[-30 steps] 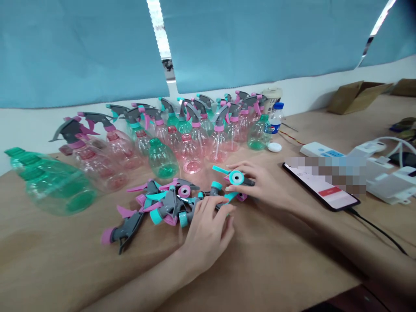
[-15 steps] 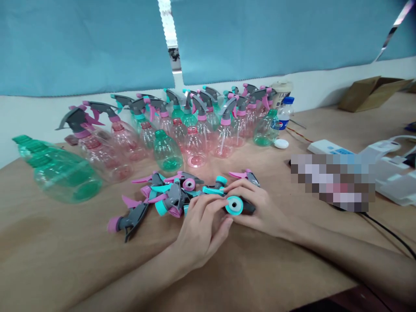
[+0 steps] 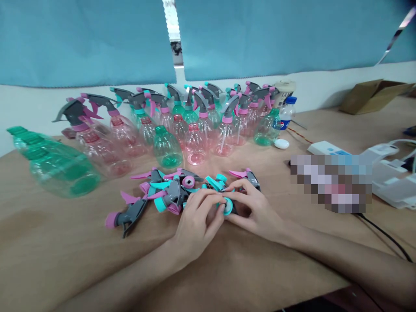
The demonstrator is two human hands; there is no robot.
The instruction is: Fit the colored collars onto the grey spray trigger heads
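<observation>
A trigger spray head with a teal collar (image 3: 229,206) is between my hands, its collar opening facing me. My right hand (image 3: 260,212) is closed round its grey body, most of which the fingers hide. The thumb and fingers of my left hand (image 3: 196,221) pinch at the collar's opening; anything small between the fingertips cannot be made out. Just behind and left of my hands lies a pile of loose spray heads (image 3: 175,190) in grey with pink or teal parts. One pink-collared spray head (image 3: 134,212) lies at the pile's near left.
Behind the pile stand pink and green bottles, among them an open green bottle (image 3: 167,149) and an open pink bottle (image 3: 196,147). Several green bottles (image 3: 61,169) are at the left. A white round object (image 3: 281,144), a power strip (image 3: 328,149) and a cardboard box (image 3: 373,97) are to the right.
My left fingertips have moved over the teal collar's opening, which was in plain sight before. The spray head has shifted slightly left, with my right fingers closer round it.
</observation>
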